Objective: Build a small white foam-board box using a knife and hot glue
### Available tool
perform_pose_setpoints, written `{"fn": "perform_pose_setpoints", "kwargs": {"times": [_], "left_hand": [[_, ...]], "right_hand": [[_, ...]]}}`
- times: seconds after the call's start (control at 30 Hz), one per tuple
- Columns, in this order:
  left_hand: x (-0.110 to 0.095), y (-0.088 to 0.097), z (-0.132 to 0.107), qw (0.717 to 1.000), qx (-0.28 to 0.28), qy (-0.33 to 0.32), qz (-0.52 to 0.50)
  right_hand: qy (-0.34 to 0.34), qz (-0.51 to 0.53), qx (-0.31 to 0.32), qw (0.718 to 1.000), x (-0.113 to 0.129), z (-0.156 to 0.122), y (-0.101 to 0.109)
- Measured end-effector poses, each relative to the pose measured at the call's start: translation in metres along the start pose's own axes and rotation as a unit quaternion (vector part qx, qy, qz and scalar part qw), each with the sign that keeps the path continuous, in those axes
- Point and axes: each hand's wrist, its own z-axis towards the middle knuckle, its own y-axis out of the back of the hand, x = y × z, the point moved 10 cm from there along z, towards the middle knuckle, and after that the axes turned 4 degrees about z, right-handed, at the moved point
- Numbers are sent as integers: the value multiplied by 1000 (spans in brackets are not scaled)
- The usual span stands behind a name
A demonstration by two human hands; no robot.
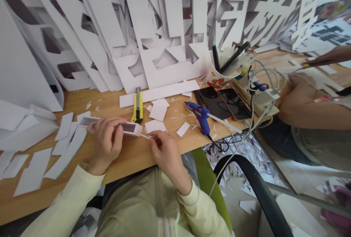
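Note:
My left hand (107,138) is closed around a long, narrow white foam-board box (132,128) with an open top, held just above the table's front part. A thin white strip (144,136) sticks out from the box's right end. Its other end is pinched between the thumb and fingers of my right hand (166,150). Behind the box lies a yellow utility knife (138,106), beside small white board pieces (158,113). To the right, a blue glue gun (201,115) rests on the table with a white glue stick out of its back.
Cut-out white boards (164,18) lean along the back. White strips (65,134) lie at left. Two phones (234,102), a paper cup of pens (216,76) and tangled cables (253,102) are at right. A co-worker's arm (304,102) is at far right, near a chair armrest (255,182).

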Motion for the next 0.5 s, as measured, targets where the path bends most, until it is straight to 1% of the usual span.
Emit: {"fn": "perform_pose_setpoints", "kwargs": {"times": [0.13, 0.23, 0.37, 0.5], "left_hand": [[-3, 1, 2, 1000, -3, -18, -15], [-1, 0, 1, 1000, 2, -7, -7], [4, -3, 0, 1000, 10, 18, 5], [2, -2, 0, 1000, 7, 15, 15]], "right_hand": [[-26, 93, 35, 995, -3, -1, -7], [-55, 169, 55, 983, -8, -2, -13], [-78, 244, 55, 965, -11, -2, -16], [-87, 277, 51, 956, -11, -1, -15]]}}
